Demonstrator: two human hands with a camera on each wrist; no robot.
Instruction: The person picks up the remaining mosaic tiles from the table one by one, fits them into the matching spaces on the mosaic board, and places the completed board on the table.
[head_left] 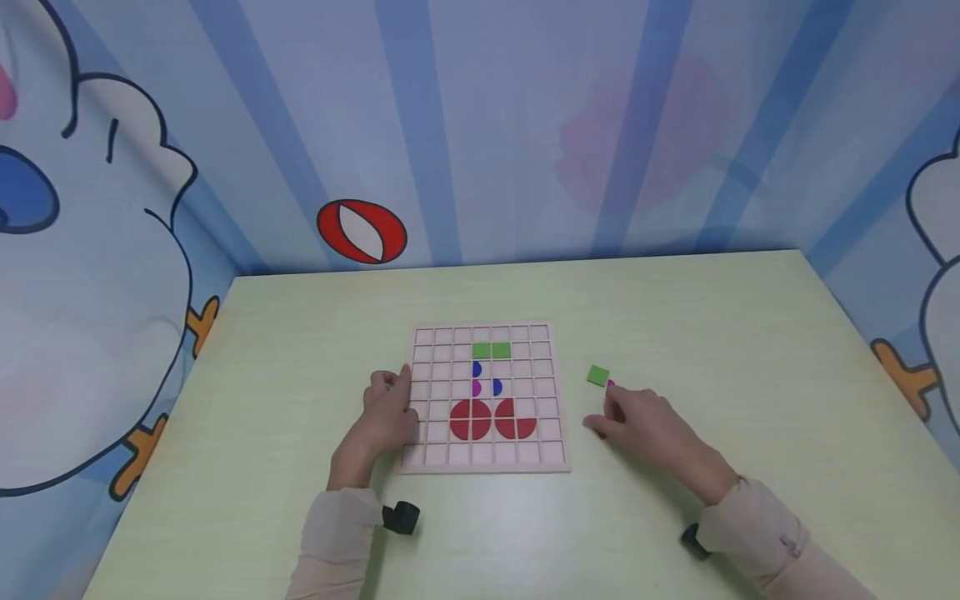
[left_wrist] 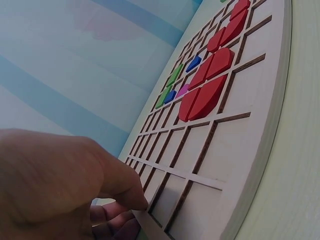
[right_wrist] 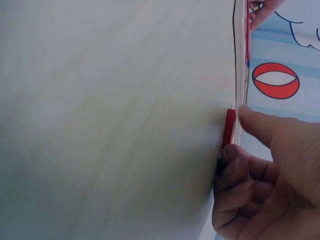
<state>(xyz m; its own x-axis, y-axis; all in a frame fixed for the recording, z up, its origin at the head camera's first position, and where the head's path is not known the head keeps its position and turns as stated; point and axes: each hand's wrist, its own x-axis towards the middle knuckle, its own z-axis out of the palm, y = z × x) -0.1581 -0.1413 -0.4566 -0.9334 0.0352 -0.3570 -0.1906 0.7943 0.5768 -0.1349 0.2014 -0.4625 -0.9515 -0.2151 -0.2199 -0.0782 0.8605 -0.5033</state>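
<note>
Backdrop: a blue-striped wall (head_left: 510, 125) is standing behind the pale table (head_left: 300, 333), showing a printed red-and-white ball (head_left: 362, 231).
Gridded board: the wooden board (head_left: 540, 367) is lying flat on the table between the two hands.
Left hand: the left hand (head_left: 387, 410) is touching the board's left edge, some fingers bending; whether it is gripping the rim I cannot tell.
Right hand: the right hand (head_left: 645, 425) is hanging right of the board, fingers curling; a magenta bit (head_left: 611, 383) is showing by it, and the right wrist view is showing a red sliver (right_wrist: 228, 127) near the fingertips. Whether either is being pinched I cannot tell.
Cells filled: two green squares (head_left: 482, 351), two blue pieces (head_left: 477, 369), one magenta piece (head_left: 476, 388) and a left red disc (head_left: 463, 427) of four quarters are sitting in place.
Gap: the right red disc (head_left: 506, 427) is lacking its upper-right quarter.
Loose: one loose green square (head_left: 597, 376) is lying off the board.
Progress: the layout is seemingly standing partway, at least these off-board pieces probably awaiting cells.
</note>
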